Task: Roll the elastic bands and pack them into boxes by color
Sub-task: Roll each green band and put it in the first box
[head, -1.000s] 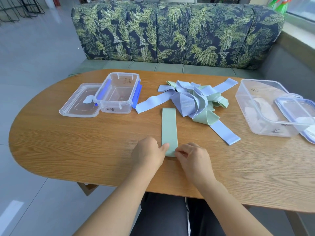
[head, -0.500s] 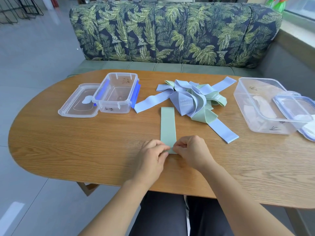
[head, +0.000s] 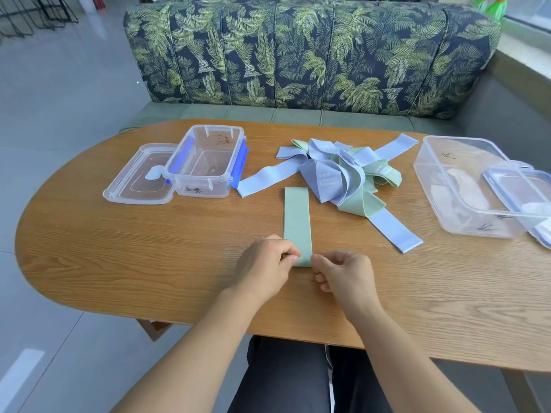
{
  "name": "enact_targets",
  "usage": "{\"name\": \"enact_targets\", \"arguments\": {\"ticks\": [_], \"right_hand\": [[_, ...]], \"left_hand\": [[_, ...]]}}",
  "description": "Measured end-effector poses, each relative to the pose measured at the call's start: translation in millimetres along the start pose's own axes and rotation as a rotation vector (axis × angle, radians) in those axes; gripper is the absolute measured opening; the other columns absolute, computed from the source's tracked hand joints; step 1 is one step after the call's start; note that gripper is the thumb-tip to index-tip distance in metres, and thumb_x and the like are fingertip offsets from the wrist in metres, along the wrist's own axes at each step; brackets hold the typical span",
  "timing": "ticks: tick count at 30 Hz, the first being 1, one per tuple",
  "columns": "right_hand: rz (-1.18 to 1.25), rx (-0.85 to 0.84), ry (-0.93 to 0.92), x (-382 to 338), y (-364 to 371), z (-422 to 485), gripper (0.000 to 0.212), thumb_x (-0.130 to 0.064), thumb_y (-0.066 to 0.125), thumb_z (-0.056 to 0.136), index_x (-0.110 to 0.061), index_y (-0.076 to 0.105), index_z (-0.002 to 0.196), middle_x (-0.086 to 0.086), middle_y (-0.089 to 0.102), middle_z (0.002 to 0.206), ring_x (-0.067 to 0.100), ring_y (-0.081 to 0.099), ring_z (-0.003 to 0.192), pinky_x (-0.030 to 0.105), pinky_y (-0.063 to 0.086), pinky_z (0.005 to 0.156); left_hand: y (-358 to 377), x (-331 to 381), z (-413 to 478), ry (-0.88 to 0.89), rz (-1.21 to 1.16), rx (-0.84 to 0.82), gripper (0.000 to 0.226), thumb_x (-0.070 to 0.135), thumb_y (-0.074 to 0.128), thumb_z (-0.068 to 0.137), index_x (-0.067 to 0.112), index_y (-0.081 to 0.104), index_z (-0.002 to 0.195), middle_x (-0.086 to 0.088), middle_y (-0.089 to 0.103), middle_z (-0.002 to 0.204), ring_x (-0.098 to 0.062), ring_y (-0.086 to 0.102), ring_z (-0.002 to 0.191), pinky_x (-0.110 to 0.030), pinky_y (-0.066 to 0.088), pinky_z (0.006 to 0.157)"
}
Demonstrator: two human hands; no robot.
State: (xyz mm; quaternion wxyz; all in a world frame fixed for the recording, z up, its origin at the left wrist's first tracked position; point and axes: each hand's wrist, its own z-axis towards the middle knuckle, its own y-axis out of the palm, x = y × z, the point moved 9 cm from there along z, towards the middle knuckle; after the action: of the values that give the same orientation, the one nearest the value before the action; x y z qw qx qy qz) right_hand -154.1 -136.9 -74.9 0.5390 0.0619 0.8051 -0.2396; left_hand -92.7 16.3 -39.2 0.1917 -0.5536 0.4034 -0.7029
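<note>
Green band [head: 297,222]: lies flat and straight on the table [head: 119,248], lengthwise from the middle toward the near edge, its near end a short way in from that edge.

Left hand [head: 264,265]: fingers curled, thumb and fingertips pinching the left corner of the band's near end.

Right hand [head: 346,277]: fingers curled, thumb and forefinger closed on the right corner of the same end; the remaining fingers are tucked under the palm. Both hands rest low on the tabletop, with the band's end between them.

Pile of bands [head: 343,174]: blue and green strips tangled together beyond the flat band, toward the far edge. One blue strip trails left to just beside the small box, another trails toward the near right.

Small box [head: 205,162]: clear, blue clasps, open, upright near the far left edge. Its lid [head: 140,180] lies beside it on the left, touching it.

Large box [head: 465,186]: clear, open, at the right end of the table. A blue-rimmed lid [head: 524,192] leans on its right rim. Pale shapes show through the wall — not identifiable.

Patterned sofa [head: 298,52]: stands beyond the far edge.
</note>
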Motion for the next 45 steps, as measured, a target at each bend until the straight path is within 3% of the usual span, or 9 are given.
{"name": "enact_targets", "arguments": {"ticks": [8, 12, 16, 19, 25, 31, 34, 37, 45], "right_hand": [[-0.151, 0.061, 0.06, -6.3, 8.9, 12.9, 0.019, -0.031, 0.074, 0.082, -0.019, 0.068, 0.069, 0.0, 0.069, 0.054, 0.022, 0.07, 0.068, 0.045, 0.06, 0.075], [-0.201, 0.041, 0.071, -10.0, 9.2, 19.5, 0.022, -0.031, 0.074, 0.082, -0.015, 0.067, 0.07, 0.001, 0.068, 0.052, 0.021, 0.071, 0.061, 0.045, 0.061, 0.073], [-0.248, -0.001, 0.09, -13.0, 10.9, 27.2, 0.025, -0.03, 0.074, 0.082, -0.009, 0.067, 0.072, 0.003, 0.069, 0.053, 0.02, 0.071, 0.058, 0.045, 0.061, 0.074], [-0.267, -0.034, 0.11, -15.5, 11.8, 31.3, 0.029, -0.031, 0.074, 0.082, -0.006, 0.067, 0.071, 0.005, 0.069, 0.053, 0.026, 0.072, 0.062, 0.046, 0.062, 0.073], [-0.332, -0.076, 0.149, -18.7, 12.2, 40.1, 0.034, -0.035, 0.074, 0.079, -0.005, 0.069, 0.064, 0.007, 0.069, 0.053, 0.024, 0.067, 0.056, 0.045, 0.061, 0.075], [-0.365, -0.069, 0.172, -21.3, 13.2, 42.4, 0.043, -0.041, 0.071, 0.081, -0.008, 0.065, 0.055, 0.006, 0.069, 0.052, 0.023, 0.067, 0.056, 0.042, 0.061, 0.076], [-0.3, -0.066, 0.158, -21.2, 11.6, 39.3, 0.044, -0.038, 0.063, 0.089, -0.005, 0.068, 0.061, 0.006, 0.068, 0.052, 0.028, 0.071, 0.063, 0.045, 0.061, 0.077], [-0.123, -0.014, 0.122, -15.5, 4.8, 34.8, 0.034, -0.024, 0.06, 0.093, 0.002, 0.071, 0.075, 0.007, 0.068, 0.055, 0.024, 0.067, 0.055, 0.047, 0.061, 0.076], [-0.065, -0.008, 0.07, -12.5, 7.6, 22.0, 0.022, -0.018, 0.071, 0.086, -0.021, 0.069, 0.064, 0.003, 0.07, 0.059, 0.025, 0.071, 0.07, 0.047, 0.059, 0.081]], "left_hand": [[1.1, -5.0, 8.2, -0.078, -0.015, -0.047, 0.013, 0.027, 0.061, 0.093, 0.025, 0.073, 0.093, 0.008, 0.057, 0.1, -0.013, 0.057, 0.09, -0.033, 0.05, 0.081], [-1.0, -11.2, 8.7, -0.125, -0.073, 0.004, 0.016, 0.024, 0.06, 0.094, 0.021, 0.075, 0.099, 0.007, 0.062, 0.103, -0.011, 0.058, 0.091, -0.024, 0.044, 0.077], [-17.1, -39.8, -4.6, -0.376, -0.258, 0.193, 0.023, 0.013, 0.055, 0.095, 0.015, 0.07, 0.112, -0.001, 0.072, 0.105, -0.015, 0.065, 0.099, -0.023, 0.047, 0.083], [-9.4, -44.5, -11.2, -0.452, -0.324, 0.17, 0.02, 0.019, 0.062, 0.092, 0.014, 0.07, 0.11, 0.001, 0.072, 0.101, -0.013, 0.066, 0.095, -0.023, 0.048, 0.08], [-2.1, -27.4, -3.0, -0.436, -0.274, 0.159, 0.028, 0.029, 0.071, 0.086, 0.017, 0.07, 0.111, 0.007, 0.069, 0.101, -0.009, 0.064, 0.093, -0.024, 0.049, 0.082], [-2.3, -29.1, 4.5, -0.523, -0.157, 0.116, 0.019, 0.038, 0.07, 0.082, 0.025, 0.072, 0.096, 0.008, 0.071, 0.093, -0.014, 0.065, 0.087, -0.029, 0.053, 0.077], [-4.0, -33.3, 10.0, -0.579, -0.154, 0.07, 0.021, 0.042, 0.075, 0.078, 0.023, 0.071, 0.087, 0.007, 0.071, 0.089, -0.017, 0.066, 0.086, -0.029, 0.053, 0.078], [-5.5, -36.0, 15.7, -0.621, -0.16, 0.045, 0.022, 0.041, 0.078, 0.073, 0.022, 0.067, 0.076, 0.003, 0.071, 0.083, -0.019, 0.067, 0.083, -0.032, 0.056, 0.079], [-4.9, -36.4, 20.2, -0.63, -0.153, 0.072, 0.028, 0.044, 0.078, 0.073, 0.017, 0.07, 0.076, 0.0, 0.071, 0.073, -0.021, 0.069, 0.074, -0.032, 0.057, 0.072]]}}
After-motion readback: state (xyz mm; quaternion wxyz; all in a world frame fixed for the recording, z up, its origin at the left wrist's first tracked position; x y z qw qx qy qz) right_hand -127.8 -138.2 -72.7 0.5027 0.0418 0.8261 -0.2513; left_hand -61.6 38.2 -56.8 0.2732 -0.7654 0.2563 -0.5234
